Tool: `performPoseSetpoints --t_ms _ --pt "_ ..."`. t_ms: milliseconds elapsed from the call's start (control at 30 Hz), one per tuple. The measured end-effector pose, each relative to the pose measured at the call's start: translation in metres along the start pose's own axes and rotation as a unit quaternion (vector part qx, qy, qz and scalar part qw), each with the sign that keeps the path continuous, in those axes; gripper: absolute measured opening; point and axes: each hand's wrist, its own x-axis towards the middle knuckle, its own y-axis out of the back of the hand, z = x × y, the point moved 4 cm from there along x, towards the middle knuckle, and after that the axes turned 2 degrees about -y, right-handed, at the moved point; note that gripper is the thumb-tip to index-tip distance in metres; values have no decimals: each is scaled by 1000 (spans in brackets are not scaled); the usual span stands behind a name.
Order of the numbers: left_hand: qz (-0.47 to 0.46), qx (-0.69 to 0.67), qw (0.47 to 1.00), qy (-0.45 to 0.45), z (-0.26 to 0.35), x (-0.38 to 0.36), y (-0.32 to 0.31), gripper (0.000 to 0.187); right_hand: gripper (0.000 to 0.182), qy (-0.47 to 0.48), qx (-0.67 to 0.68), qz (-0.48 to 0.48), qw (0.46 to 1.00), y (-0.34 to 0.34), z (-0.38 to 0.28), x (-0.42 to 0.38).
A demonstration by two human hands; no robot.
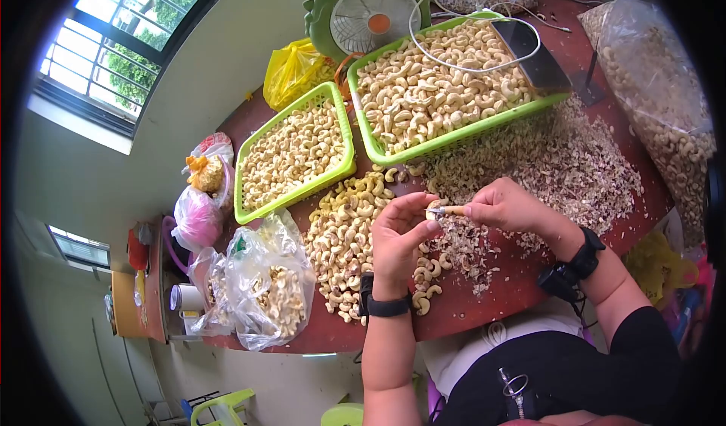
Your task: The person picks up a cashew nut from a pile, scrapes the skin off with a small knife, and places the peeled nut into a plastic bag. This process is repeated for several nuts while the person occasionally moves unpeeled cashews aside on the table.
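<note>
My left hand (399,233) pinches a cashew (432,207) between thumb and fingers. In my right hand (508,205) is a small knife (454,210) with a light wooden handle, its blade tip against that nut. Below and left of my hands lies a pile of loose cashews (344,237), with a few more scattered by my left wrist. Under and beyond my right hand spreads a heap of skin flakes (560,176). Each wrist wears a black strap.
Two green baskets, a smaller one (349,140) and a larger one (370,148), hold cashews. A phone (533,52) with a white cable rests on the larger one. Behind stands a green fan (321,18). A clear bag (272,290) lies left; a large sack (654,101) stands right.
</note>
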Motion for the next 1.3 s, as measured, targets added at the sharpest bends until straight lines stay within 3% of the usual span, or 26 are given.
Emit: performPoseSetpoints --t_ms 233,433,567,633,800,1100,1300 --pt "-24 -27 999 9 -1 -1 1 40 35 15 13 -24 1000 -2 -10 -5" --pt "-69 3 995 73 -7 -3 -2 44 35 -5 40 -27 999 -2 -8 -5" --pt "-12 -35 997 69 -3 -2 -1 44 35 -7 47 -20 999 -3 -7 -5" --pt "26 -81 996 17 1 -2 1 45 35 -15 60 -29 998 -3 -8 -6" --pt "-3 -102 995 -18 -2 0 2 48 35 -1 74 -40 996 -4 -10 -6" --pt "-18 -57 997 53 -4 -4 -2 42 35 3 74 -37 997 -6 -8 -6" --pt "-47 -65 996 22 4 -5 -1 38 35 4 54 -33 998 -6 -8 -6"
